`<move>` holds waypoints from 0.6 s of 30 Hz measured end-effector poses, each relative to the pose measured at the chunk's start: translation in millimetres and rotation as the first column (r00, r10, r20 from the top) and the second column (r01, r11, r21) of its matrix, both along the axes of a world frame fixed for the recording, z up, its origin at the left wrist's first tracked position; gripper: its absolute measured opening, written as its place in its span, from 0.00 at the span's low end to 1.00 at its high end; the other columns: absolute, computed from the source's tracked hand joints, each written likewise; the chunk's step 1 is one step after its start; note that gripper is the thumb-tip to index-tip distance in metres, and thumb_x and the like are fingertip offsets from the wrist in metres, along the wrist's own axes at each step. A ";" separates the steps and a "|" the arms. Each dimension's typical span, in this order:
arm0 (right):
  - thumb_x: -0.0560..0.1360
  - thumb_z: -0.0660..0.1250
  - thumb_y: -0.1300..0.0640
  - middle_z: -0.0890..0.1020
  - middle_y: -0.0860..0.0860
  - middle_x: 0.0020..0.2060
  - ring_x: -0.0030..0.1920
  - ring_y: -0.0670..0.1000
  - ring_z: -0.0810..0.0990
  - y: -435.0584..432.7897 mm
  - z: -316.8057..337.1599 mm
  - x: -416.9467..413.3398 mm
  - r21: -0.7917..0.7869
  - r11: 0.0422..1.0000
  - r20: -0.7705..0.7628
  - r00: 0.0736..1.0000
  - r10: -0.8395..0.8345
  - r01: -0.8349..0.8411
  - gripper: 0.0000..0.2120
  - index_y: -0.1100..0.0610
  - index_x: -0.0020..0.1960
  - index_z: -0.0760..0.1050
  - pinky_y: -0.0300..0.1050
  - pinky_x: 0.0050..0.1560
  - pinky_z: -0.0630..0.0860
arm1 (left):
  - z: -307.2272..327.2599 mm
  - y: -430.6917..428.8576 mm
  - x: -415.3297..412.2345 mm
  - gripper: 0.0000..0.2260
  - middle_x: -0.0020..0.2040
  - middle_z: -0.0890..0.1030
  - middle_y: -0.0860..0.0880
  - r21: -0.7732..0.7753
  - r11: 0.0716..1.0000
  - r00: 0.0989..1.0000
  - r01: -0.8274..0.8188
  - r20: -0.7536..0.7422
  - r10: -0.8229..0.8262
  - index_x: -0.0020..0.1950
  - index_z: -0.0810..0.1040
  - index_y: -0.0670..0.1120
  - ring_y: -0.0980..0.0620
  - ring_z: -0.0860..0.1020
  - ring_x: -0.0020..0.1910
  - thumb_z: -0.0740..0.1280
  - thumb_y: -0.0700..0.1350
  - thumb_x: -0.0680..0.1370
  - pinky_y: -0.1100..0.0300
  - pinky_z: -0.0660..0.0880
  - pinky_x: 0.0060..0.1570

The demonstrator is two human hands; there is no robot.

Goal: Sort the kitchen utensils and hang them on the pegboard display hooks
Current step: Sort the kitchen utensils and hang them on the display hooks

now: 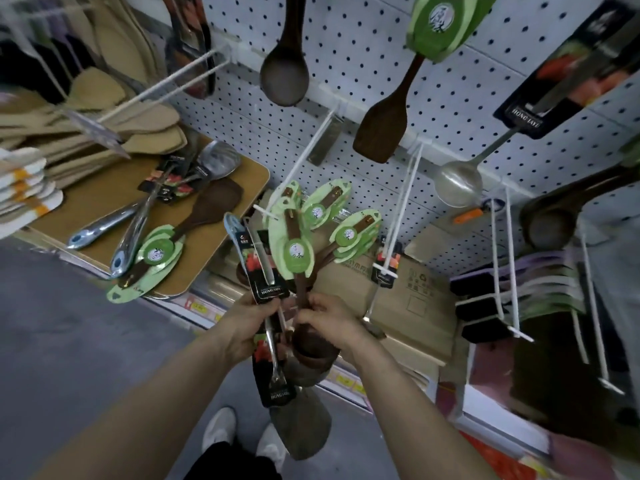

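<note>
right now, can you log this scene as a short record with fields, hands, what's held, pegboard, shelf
hands: left hand and right hand both grip the utensil bundle
bundle: dark wooden utensils on green cards, plus a steel utensil on a black card
pegboard: wooden spoon, wooden spatula and steel ladle hang here
shelf: loose steel utensils and a carded spatula lie on it

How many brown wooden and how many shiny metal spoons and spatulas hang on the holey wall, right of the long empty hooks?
Brown wooden: 3, the round spoon, the flat spatula and the deep ladle
Shiny metal: 1, the metal spoon
Total: 4
</note>
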State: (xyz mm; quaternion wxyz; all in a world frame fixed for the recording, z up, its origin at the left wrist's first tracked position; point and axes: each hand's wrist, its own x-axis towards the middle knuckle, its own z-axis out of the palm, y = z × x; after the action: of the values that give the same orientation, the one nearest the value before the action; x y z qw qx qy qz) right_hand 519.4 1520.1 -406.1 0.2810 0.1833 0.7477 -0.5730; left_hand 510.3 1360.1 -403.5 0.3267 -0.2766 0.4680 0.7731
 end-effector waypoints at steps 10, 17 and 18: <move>0.81 0.61 0.64 0.79 0.59 0.48 0.40 0.52 0.77 -3.1 -81.0 -89.2 -0.065 0.864 0.023 0.867 -0.498 0.499 0.09 0.60 0.60 0.73 0.41 0.40 0.77 | -5.5 -72.5 -3.0 0.14 0.51 0.84 0.42 0.113 0.970 0.976 -0.215 0.065 0.208 0.66 0.73 0.38 0.45 0.83 0.49 0.59 0.34 0.80 0.50 0.82 0.36; 0.79 0.55 0.73 0.78 0.56 0.40 0.38 0.51 0.75 -0.3 -104.1 -122.9 -0.021 0.834 -0.043 0.833 -0.552 0.552 0.17 0.64 0.65 0.70 0.44 0.42 0.75 | -11.8 -81.1 -15.5 0.15 0.48 0.85 0.42 0.141 0.963 0.972 -0.232 0.061 0.225 0.66 0.72 0.38 0.45 0.84 0.47 0.59 0.34 0.80 0.51 0.81 0.37; 0.79 0.55 0.73 0.77 0.54 0.40 0.39 0.51 0.75 -0.6 -102.9 -121.2 -0.049 0.832 -0.024 0.832 -0.554 0.552 0.17 0.63 0.65 0.70 0.41 0.39 0.75 | -13.9 -80.0 -17.1 0.15 0.49 0.84 0.41 0.140 0.963 0.973 -0.230 0.064 0.223 0.67 0.72 0.38 0.45 0.84 0.47 0.59 0.35 0.80 0.51 0.81 0.36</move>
State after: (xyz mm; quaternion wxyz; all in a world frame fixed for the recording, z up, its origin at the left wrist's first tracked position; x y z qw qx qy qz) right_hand 398.2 1519.5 -509.0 0.0932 0.3754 0.6562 -0.6479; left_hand 493.3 1280.2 -417.4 0.2667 -0.3220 0.3673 0.8308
